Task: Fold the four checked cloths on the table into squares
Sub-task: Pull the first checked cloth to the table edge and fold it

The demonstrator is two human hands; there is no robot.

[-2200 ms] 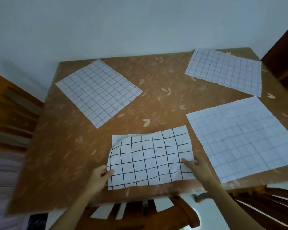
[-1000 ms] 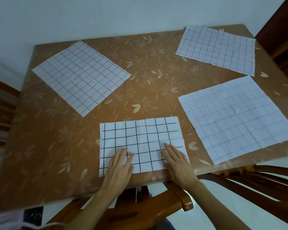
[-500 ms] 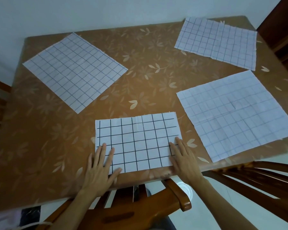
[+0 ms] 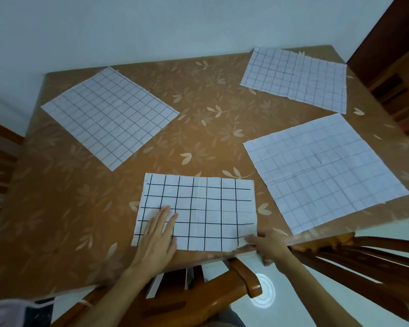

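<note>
Left hand (image 4: pixel 157 237), fingers straight and released, presses flat on the white, black-checked, folded rectangular cloth (image 4: pixel 206 208). Right hand (image 4: pixel 270 247), fingers curled, pinches the cloth corner at its fingertips.

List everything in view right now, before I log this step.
table: one, brown with pale leaf pattern, fills the middle of the view
folded cloth: one, white with bold black checks, at the near edge
flat cloths: three, white with faint blue checks, far left, far right and near right
chairs: three partly seen, brown wood, near side, right, left
wall: one, pale, behind the table
floor: pale, below the near edge
left hand: one, flat on the folded cloth's left part
right hand: one, at the folded cloth's near right corner, grip too blurred to tell
</note>
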